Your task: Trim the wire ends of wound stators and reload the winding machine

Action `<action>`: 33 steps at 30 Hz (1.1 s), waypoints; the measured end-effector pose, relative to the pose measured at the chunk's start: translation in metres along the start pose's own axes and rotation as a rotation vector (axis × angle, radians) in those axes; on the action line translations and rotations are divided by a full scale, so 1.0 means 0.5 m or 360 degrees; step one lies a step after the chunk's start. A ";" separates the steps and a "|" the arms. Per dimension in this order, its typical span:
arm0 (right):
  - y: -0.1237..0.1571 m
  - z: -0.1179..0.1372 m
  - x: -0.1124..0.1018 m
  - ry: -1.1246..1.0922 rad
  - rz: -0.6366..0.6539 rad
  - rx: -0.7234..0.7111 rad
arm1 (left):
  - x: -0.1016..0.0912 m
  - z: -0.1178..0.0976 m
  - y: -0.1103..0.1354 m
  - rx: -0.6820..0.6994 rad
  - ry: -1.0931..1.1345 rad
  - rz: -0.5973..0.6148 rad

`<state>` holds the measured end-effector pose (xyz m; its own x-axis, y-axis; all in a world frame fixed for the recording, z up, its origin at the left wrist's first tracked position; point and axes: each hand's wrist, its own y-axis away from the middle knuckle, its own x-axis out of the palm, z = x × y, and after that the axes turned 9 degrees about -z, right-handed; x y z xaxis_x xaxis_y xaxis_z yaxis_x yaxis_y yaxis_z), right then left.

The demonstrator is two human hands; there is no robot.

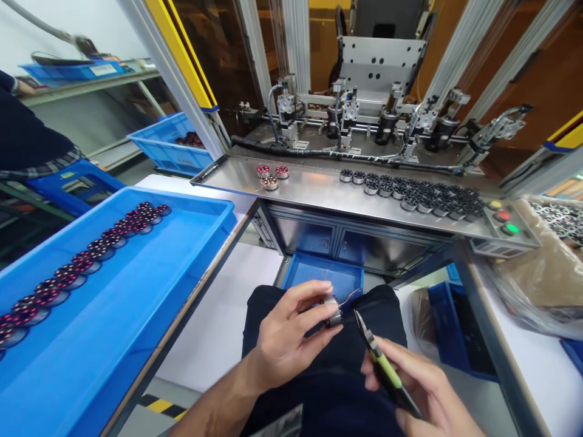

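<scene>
My left hand is closed around a motor stator, a small round metal part with thin copper wire ends sticking out to its right. In my right hand is a pair of cutting pliers with green and black handles. The pliers' tips point up toward the stator and the wires, a short way apart from them. Both hands are above my lap. The far side of the stator is hidden by my fingers.
A blue tray at the left holds a row of wound stators. On the machine's metal shelf lie three wound stators and many black ones. A button box is at right. Another person sits far left.
</scene>
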<state>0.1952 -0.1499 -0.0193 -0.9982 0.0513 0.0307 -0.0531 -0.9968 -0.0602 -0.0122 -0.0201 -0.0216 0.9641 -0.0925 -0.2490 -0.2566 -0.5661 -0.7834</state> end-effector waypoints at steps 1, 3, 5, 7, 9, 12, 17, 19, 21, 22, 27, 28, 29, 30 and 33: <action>-0.001 0.007 0.002 -0.0018 0.0030 0.0004 | 0.001 0.001 -0.001 0.0012 -0.0018 -0.0002; -0.005 0.018 0.007 -0.0024 0.0065 0.0008 | 0.003 0.003 -0.002 0.0055 -0.0027 -0.0020; -0.009 0.024 0.011 -0.0020 0.0079 0.0009 | 0.005 0.004 -0.002 0.0098 -0.0020 -0.0065; -0.012 0.025 0.014 -0.0009 0.0104 0.0013 | 0.006 0.005 -0.002 0.0121 -0.0005 -0.0114; -0.012 0.024 0.015 0.0018 0.0118 0.0029 | 0.005 0.004 0.000 0.0116 0.0006 -0.0145; -0.011 0.020 0.015 0.0059 0.0110 0.0078 | 0.003 0.001 0.003 0.0088 0.0014 -0.0141; -0.011 0.016 0.018 -0.0010 0.0084 0.0095 | -0.001 -0.004 0.006 0.0069 0.0047 -0.0110; -0.011 0.016 0.019 -0.0038 0.0081 0.0098 | -0.001 -0.004 0.006 0.0050 0.0052 -0.0107; -0.012 0.016 0.021 -0.0045 0.0076 0.0117 | 0.000 -0.004 0.007 0.0028 0.0057 -0.0116; -0.013 0.017 0.022 -0.0050 0.0069 0.0128 | 0.000 -0.004 0.007 0.0022 0.0062 -0.0122; -0.014 0.012 0.028 -0.0078 0.0082 0.0119 | -0.001 -0.004 0.013 0.0014 0.0034 -0.0138; -0.013 0.009 0.028 -0.0059 0.0072 0.0095 | -0.001 -0.005 0.013 0.0010 0.0019 -0.0133; -0.011 0.006 0.029 -0.0029 0.0059 0.0077 | -0.001 -0.007 0.013 0.0008 0.0005 -0.0127; -0.010 0.003 0.028 -0.0006 0.0039 0.0060 | -0.001 -0.008 0.013 0.0009 -0.0008 -0.0124; -0.009 -0.004 0.025 0.0011 -0.0027 0.0126 | 0.000 -0.009 0.012 -0.0015 -0.0036 -0.0148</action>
<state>0.1827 -0.1445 -0.0208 -0.9974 0.0682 0.0241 -0.0678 -0.9975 0.0195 -0.0136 -0.0272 -0.0236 0.9819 -0.0210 -0.1882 -0.1654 -0.5788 -0.7985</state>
